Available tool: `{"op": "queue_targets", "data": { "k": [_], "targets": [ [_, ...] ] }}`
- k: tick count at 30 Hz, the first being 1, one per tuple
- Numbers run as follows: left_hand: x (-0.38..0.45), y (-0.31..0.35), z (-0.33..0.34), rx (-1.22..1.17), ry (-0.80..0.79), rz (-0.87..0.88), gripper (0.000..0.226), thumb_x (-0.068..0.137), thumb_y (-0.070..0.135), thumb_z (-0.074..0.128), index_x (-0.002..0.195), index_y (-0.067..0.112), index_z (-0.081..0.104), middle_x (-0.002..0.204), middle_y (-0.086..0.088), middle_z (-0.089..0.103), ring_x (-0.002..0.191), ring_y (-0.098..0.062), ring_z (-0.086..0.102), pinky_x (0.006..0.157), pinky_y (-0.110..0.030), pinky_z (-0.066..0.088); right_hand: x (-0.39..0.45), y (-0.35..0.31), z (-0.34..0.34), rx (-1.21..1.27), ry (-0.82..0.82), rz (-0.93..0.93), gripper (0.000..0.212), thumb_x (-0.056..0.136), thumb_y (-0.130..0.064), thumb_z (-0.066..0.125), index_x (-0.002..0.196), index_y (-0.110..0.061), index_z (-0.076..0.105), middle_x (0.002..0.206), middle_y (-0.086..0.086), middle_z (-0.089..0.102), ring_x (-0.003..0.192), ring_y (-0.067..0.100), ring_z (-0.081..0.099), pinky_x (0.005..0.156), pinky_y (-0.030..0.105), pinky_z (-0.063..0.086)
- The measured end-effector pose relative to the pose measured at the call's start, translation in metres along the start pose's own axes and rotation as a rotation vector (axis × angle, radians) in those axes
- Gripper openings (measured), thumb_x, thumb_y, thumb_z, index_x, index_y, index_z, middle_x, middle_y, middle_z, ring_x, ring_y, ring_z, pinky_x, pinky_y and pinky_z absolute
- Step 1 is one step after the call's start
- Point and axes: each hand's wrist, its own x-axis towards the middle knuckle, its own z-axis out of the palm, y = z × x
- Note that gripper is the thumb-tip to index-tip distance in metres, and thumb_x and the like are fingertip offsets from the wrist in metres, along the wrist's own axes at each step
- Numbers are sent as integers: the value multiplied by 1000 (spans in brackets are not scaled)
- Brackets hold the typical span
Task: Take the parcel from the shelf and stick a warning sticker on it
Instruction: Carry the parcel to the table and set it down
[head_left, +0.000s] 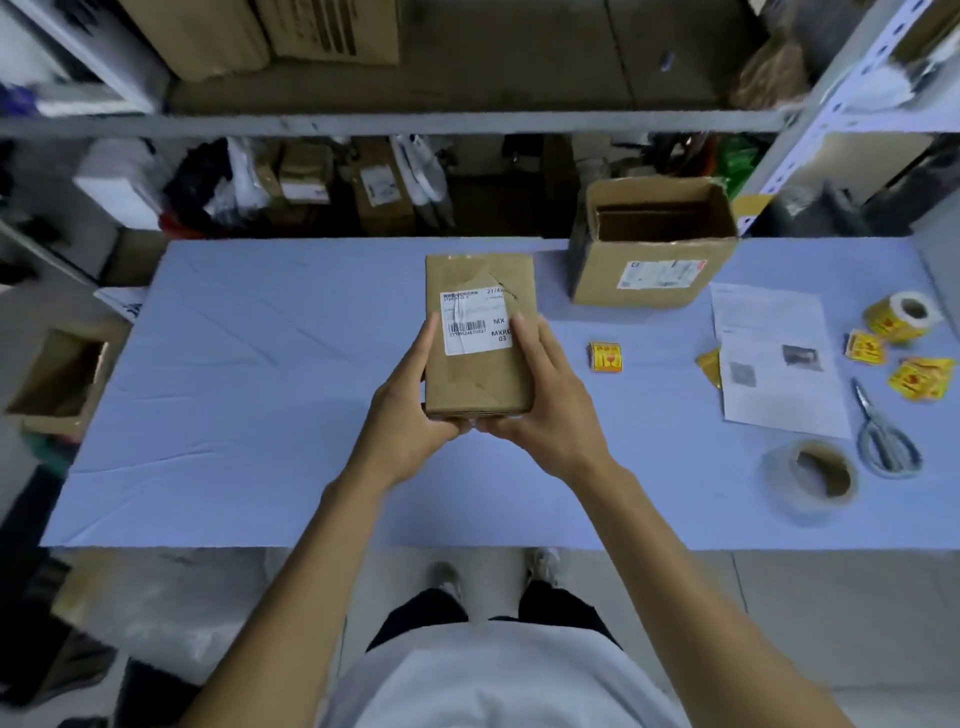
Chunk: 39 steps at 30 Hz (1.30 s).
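Note:
A small brown cardboard parcel with a white shipping label on top is held over the middle of the blue table. My left hand grips its left side and near bottom corner. My right hand grips its right side, the thumb resting on the label's edge. A single yellow warning sticker lies on the table just right of the parcel. A roll of the same stickers sits at the far right, with several loose stickers beside it.
An open cardboard box stands at the back right of the table. A printed sheet, scissors and a tape roll lie on the right. Metal shelves with boxes stand behind; another open box is at the left.

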Motion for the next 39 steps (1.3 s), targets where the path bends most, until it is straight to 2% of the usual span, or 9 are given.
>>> {"op": "queue_targets", "data": {
  "k": [4,8,13,16,20,22,27,31,39],
  "targets": [
    [24,-7,4,-15,19,-58,116,70,14,85,151,48,9,141,21,43,123,0,49,82,-5,47,30,13,3,38,-67,-24,116,64,-36,87,153,-37,13,158,-13,19,132,10,37,88,23,41],
    [53,-24,7,-19,-7,-90,115,68,19,87,151,46,12,141,21,44,123,0,49,94,-22,51,53,32,16,26,-86,25,116,66,-39,87,153,-36,11,161,-8,16,136,13,33,97,27,42],
    [83,-55,5,-66,-140,-134,114,67,15,86,151,46,14,146,16,45,126,0,50,101,-29,50,66,47,45,17,-69,127,114,67,-41,85,154,-32,12,161,-5,18,137,18,35,99,31,41],
    [96,-73,3,-98,-202,-165,110,71,21,84,151,45,14,148,19,42,128,6,45,105,-25,44,77,59,54,11,-105,130,113,66,-37,85,154,-32,13,160,-6,19,134,18,37,97,33,46],
    [105,-86,7,-125,-186,-193,98,78,27,79,150,46,16,145,20,44,126,4,46,97,-13,40,88,72,58,74,-165,172,112,66,-36,87,153,-32,16,159,-11,19,133,6,33,99,23,37],
    [108,-91,9,-138,-173,-216,94,80,26,77,150,47,17,142,20,46,125,3,48,96,-15,42,91,77,61,143,-198,195,109,67,-35,86,152,-36,18,156,-17,20,132,-2,30,101,18,35],
    [107,-108,20,-113,-249,-247,94,83,19,75,152,43,16,143,24,43,123,5,48,91,-5,43,91,103,65,144,-266,265,91,78,-29,80,151,-27,26,153,-13,32,138,12,36,101,13,33],
    [108,-117,25,-111,-261,-306,90,87,17,71,152,42,15,143,18,43,123,-3,48,93,-11,44,87,118,70,119,-286,331,89,82,-33,76,153,-29,23,154,-5,37,131,21,47,99,26,39],
    [115,-120,27,-99,-284,-343,90,88,14,69,152,44,12,151,11,40,130,-8,46,100,-21,42,92,118,70,140,-300,338,94,80,-30,78,154,-25,21,153,0,38,133,25,45,108,40,42]
  ]
}}
